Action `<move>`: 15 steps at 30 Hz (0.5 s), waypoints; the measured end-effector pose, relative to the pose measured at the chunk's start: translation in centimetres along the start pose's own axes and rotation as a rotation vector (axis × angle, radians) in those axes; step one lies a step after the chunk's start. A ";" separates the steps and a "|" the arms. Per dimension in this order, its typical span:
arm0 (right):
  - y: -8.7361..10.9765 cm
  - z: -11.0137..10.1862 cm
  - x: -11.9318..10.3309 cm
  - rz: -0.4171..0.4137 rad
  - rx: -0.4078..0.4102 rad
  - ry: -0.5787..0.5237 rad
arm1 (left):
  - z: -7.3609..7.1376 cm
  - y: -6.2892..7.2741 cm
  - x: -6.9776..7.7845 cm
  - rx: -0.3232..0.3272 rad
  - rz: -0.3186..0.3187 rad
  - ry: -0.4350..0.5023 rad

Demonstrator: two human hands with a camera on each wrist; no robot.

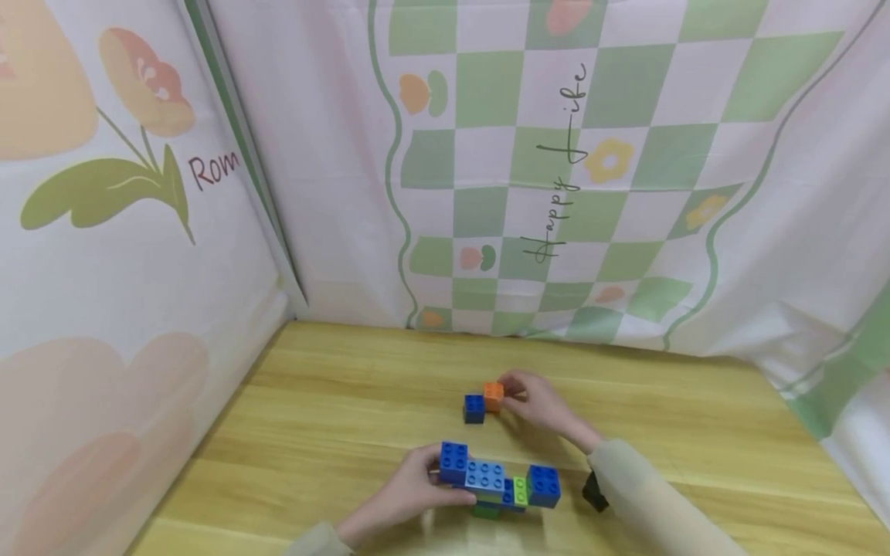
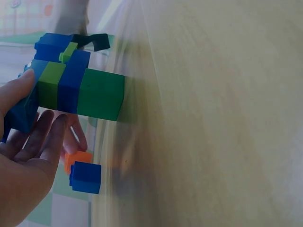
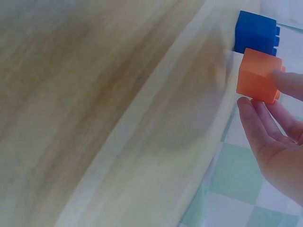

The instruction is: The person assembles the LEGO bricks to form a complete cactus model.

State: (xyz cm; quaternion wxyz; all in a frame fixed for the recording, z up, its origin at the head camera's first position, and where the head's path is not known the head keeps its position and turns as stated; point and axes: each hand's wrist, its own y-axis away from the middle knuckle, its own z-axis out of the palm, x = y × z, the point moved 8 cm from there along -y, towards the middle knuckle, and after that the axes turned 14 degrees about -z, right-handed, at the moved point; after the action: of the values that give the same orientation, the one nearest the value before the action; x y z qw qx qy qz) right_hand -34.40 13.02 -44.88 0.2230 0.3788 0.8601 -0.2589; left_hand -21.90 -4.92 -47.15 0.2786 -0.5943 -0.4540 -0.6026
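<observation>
My left hand [image 1: 417,486] grips a built-up piece of toy building blocks [image 1: 484,476], thumb on the near side and fingers on the far side. This piece joins dark blue, lighter blue and lime green blocks, with a green block [image 2: 102,94] at its bottom. Farther back, my right hand [image 1: 542,403] pinches an orange toy block [image 3: 259,75], its thumb on one face and fingertips at the opposite edge. A loose dark blue toy block [image 1: 474,409] sits on the table just left of the orange one, studs up.
The wooden table [image 1: 334,394] meets a patterned cloth [image 1: 528,193] at the back and a flowered cloth wall [image 1: 139,309] on the left. A dark object [image 1: 594,492] shows beside the right sleeve [image 1: 647,494], partly hidden by it.
</observation>
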 end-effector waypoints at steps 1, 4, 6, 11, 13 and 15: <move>0.1 -0.2 -0.2 -0.004 0.005 -0.002 | 0.0 0.0 0.0 0.000 0.000 0.001; 0.6 -0.8 -0.9 -0.012 0.022 -0.017 | 0.0 -0.1 -0.1 0.001 -0.002 0.000; 1.0 -1.3 -1.5 -0.032 0.031 -0.026 | 0.1 -0.1 -0.1 -0.001 -0.003 -0.001; 2.0 -2.4 -2.8 -0.056 0.053 -0.036 | 0.2 -0.1 0.0 -0.014 -0.001 0.010; 2.3 -2.6 -3.3 -0.046 0.061 -0.033 | 0.2 -0.1 0.0 -0.016 -0.002 0.013; 2.7 -2.8 -3.8 -0.047 0.064 -0.026 | 0.1 -0.1 -0.1 -0.015 -0.004 0.009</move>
State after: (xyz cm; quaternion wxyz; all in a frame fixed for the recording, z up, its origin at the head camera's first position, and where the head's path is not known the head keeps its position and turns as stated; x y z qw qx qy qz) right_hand -30.52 14.32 -41.26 0.2156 0.3622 0.8570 -0.2964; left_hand -21.89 -4.82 -47.27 0.2751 -0.5927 -0.4493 -0.6092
